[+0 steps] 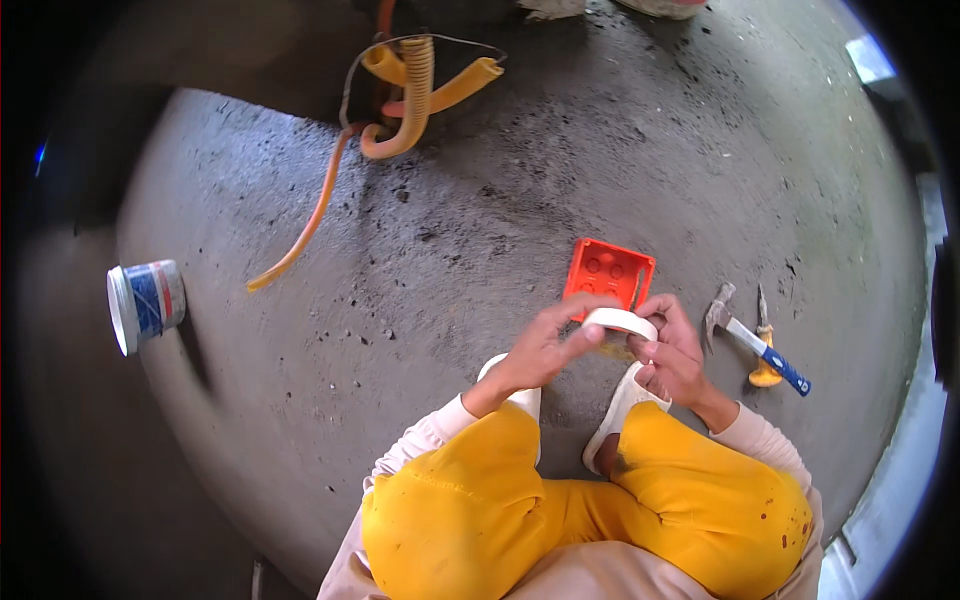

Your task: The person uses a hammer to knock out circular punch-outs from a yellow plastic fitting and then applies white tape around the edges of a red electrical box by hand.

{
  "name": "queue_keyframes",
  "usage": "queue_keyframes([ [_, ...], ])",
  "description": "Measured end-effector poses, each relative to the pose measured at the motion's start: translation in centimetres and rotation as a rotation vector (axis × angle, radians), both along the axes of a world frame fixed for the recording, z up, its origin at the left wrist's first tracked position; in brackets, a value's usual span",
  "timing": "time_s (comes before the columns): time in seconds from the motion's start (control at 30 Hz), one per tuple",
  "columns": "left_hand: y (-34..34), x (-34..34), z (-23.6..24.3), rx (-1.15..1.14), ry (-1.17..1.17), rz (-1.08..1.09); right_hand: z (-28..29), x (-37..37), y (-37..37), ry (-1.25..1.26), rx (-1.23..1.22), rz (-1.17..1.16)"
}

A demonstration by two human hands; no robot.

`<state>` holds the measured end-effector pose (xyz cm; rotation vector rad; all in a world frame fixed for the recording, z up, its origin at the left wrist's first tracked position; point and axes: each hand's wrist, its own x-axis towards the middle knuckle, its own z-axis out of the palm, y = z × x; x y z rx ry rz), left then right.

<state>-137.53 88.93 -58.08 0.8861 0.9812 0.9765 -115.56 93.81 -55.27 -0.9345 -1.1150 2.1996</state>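
Rough grey floor (290, 370) spreads across the view, strewn with dark crumbs (430, 235). A shadowed, straight-edged surface (230, 50) fills the upper left; a bright patch (870, 60) glows upper right, and a pale strip (895, 495) borders the lower right.

Hammer (752, 340) R of box (611, 268) (bucket (154, 300) far L)

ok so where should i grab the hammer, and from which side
Likely by the blue grip of the hammer, coming from your right: that end slants rightward and toward you, past the yellow-handled tool, with the claw head farther away.
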Motion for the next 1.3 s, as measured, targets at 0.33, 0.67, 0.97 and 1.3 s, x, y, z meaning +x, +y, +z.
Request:
queue_keyframes([
  [0.33, -0.4, 1.4, 0.2, 0.112, 0.497, 0.48, 0.5, -0.7, 1.7, -0.29, 0.124, 0.005],
  [0.67, -1.6, 1.8, 0.2, 0.144, 0.227, 0.329, 0.7, -2.5, -0.4, -0.494, 0.75, 0.028],
  [0.97, -0.9, 0.4, 2.4, 0.052, 0.061, -0.023, 4.6, -5.1, 3.6, -0.521, 0.951, 0.127],
  [1.3, -1.9, 0.3, 1.9, 0.108, 0.166, -0.091, 2.9, -4.7, 2.3, -0.532, 0.966, 0.127],
])
